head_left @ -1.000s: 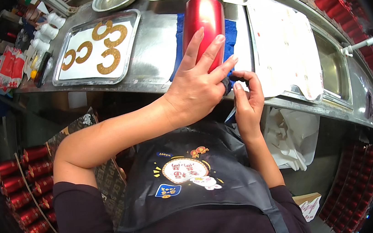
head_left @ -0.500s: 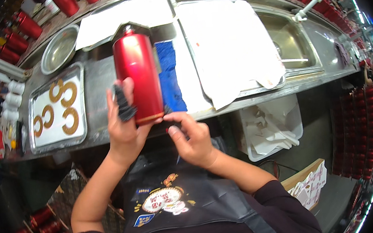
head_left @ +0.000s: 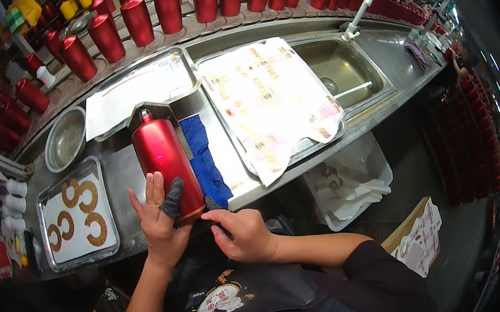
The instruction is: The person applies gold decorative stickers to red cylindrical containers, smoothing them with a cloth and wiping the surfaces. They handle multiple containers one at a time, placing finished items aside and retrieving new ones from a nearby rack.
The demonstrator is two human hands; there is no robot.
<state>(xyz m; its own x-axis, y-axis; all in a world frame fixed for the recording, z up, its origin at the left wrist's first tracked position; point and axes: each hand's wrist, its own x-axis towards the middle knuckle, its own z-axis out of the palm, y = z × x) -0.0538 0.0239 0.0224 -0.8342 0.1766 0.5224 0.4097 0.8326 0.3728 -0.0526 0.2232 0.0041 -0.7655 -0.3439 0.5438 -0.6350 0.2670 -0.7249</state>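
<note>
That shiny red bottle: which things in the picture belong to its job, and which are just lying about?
Probably belong:
shiny red metal bottle
left hand, against it
right hand, at its near end
dark grey finger covers, worn
blue rectangular cloth, beside it

Probably just lying about:
round silver metal bowl
crumpled purple cloth

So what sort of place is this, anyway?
Most likely a factory or workshop dealing with bottles. Many matching red bottles line a slatted strip behind the metal workbench, a tray of gold C-shaped pieces lies on it, and the person's left hand touches another red bottle.
</note>
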